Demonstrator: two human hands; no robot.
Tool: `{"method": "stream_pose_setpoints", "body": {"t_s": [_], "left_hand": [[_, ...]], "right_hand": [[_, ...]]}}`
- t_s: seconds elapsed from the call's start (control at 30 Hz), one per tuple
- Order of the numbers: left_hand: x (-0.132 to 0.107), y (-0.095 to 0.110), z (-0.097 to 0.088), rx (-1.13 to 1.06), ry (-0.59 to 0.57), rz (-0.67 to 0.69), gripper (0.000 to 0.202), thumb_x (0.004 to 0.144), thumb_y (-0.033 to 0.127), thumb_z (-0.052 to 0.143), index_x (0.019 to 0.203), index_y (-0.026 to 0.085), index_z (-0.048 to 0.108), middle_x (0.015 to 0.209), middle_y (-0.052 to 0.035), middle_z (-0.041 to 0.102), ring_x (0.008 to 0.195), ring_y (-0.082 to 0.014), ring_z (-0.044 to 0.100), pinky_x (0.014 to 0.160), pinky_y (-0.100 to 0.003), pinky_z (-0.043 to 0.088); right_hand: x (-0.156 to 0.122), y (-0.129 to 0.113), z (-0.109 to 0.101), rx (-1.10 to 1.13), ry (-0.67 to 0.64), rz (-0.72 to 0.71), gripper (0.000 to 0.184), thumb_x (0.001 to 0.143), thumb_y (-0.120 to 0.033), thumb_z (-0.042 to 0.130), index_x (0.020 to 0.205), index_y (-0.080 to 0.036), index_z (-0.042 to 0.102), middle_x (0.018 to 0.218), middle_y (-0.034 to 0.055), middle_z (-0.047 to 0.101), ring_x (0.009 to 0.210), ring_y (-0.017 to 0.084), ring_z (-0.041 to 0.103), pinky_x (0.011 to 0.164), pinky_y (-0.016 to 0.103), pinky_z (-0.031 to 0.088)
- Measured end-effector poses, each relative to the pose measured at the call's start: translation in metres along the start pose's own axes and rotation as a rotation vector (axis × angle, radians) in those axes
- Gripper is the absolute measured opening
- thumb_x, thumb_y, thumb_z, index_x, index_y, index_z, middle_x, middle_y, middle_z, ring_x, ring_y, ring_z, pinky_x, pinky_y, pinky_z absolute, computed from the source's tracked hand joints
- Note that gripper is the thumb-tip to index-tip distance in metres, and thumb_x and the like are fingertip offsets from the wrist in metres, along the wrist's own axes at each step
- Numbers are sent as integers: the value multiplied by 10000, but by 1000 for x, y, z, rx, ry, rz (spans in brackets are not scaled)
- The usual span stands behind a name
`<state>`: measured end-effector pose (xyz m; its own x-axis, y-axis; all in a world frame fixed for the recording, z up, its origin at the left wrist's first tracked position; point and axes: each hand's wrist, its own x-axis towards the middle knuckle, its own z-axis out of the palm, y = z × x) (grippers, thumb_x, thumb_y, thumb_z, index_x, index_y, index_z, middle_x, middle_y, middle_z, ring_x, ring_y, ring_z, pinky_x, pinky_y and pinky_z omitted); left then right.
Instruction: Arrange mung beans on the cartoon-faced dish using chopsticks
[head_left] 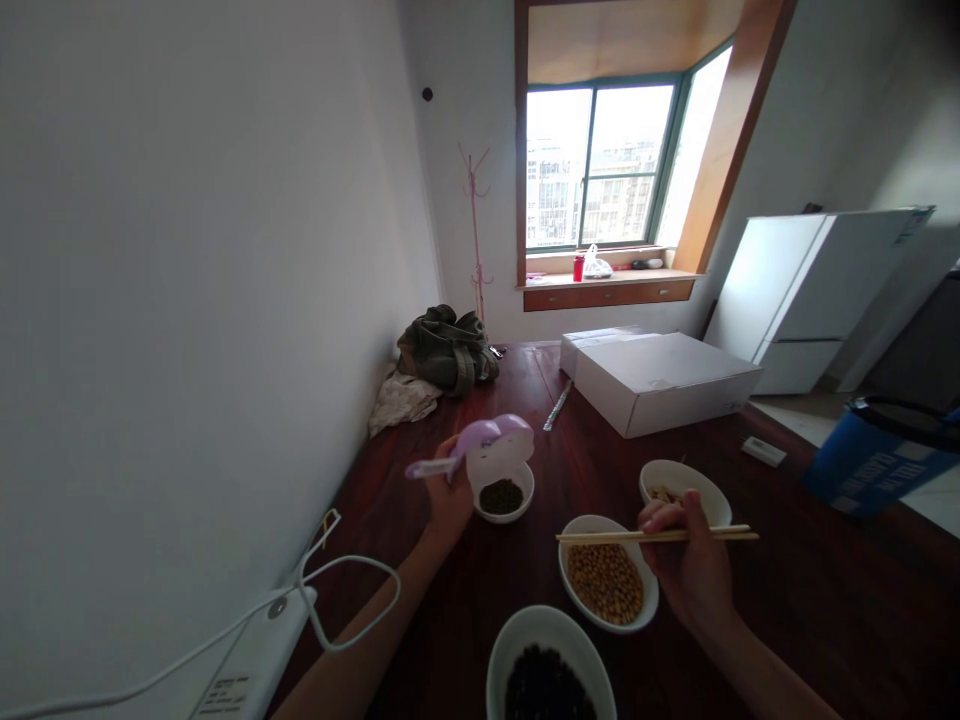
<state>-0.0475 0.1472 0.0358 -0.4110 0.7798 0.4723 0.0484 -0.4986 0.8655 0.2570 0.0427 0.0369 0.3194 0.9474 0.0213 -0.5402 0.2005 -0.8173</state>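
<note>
My left hand (448, 490) grips a light purple plastic container (491, 434) with a stubby handle. It is tilted, its pale inner side facing a small white bowl (530, 492) of small dark green beans (501, 496); whether the two touch I cannot tell. A pair of wooden chopsticks (600, 538) lies across the fingers of my right hand (694, 565), roughly level, with nothing between the tips. Under the tips stands a white bowl (651, 605) of golden-brown beans (606, 580). Partly behind that hand is another white bowl (701, 480) with pale pieces.
Nearest me, a white bowl (499, 650) holds black pieces. A white box (660, 385) and a dark bag (446, 350) occupy the far table. At right is a blue bin (877, 460); at left, a white cable (352, 560) loops over my forearm, beside the wall.
</note>
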Motion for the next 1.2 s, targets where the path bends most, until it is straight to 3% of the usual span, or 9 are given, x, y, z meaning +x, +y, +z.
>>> {"method": "stream_pose_setpoints", "body": {"t_s": [0.07,0.23,0.33,0.47,0.7,0.77,0.87,0.97,1.2], "left_hand": [[9,-13,6,-41,146,-71,420,871,578,815,989,175,800,929,-134,826,829,-288,785,783,-418,657],[45,-34,-6,-116,347,-128,522,880,570,798,1246,202,743,1259,-150,816,1081,-261,800,953,-409,654],[58,-39,-24,-58,371,-101,424,903,472,784,1218,189,757,1297,-153,804,1202,-257,768,1094,-396,596],[62,-47,-37,56,320,-89,315,910,449,783,1066,175,772,1122,-149,823,1109,-295,778,1100,-437,580],[61,-63,-36,252,328,-64,317,946,447,757,1118,187,699,1220,-167,788,1171,-300,740,1128,-434,530],[62,-67,-36,296,316,-79,298,947,436,752,1087,178,698,1175,-162,793,1108,-294,748,1085,-424,545],[64,-70,-35,356,321,-93,209,975,376,711,1013,171,697,1110,-144,793,1094,-288,736,1082,-406,529],[66,-71,-35,409,303,-122,178,1004,326,686,964,153,685,1026,-135,781,1040,-293,731,1064,-419,527],[70,-87,-35,506,234,-119,305,1043,164,732,1220,38,518,1381,-255,683,1307,-286,660,1232,-453,422]], "right_hand": [[0,0,0,-6,-7,-1,680,795,-782,859,531,-172,717,635,19,592,442,78,510,360,210,342],[-3,0,0,-27,-18,6,670,801,-775,859,534,-177,722,644,20,604,446,86,530,368,219,360],[-3,-2,0,-37,-51,-11,656,807,-759,861,534,-178,726,626,20,606,415,87,524,354,221,345],[1,-12,-3,-77,-124,-50,668,827,-800,820,581,-180,777,637,38,631,427,111,555,346,232,364],[10,-18,-11,-165,0,-443,716,937,-855,651,716,-203,850,765,64,710,546,161,687,382,246,450],[9,-14,-15,-352,-99,-567,632,1048,-752,572,900,-231,899,877,90,778,671,200,761,454,274,531],[7,-12,-20,-769,-487,-785,414,1140,-484,535,1233,-279,883,1116,116,852,917,251,833,687,356,677],[7,-16,-22,-991,-803,-885,406,1143,-325,523,1456,-296,779,1308,111,839,1147,268,829,980,419,691],[12,-20,-19,-1111,-929,-826,422,1153,-409,518,1479,-278,753,1430,95,801,1362,273,747,1181,478,621]]}}
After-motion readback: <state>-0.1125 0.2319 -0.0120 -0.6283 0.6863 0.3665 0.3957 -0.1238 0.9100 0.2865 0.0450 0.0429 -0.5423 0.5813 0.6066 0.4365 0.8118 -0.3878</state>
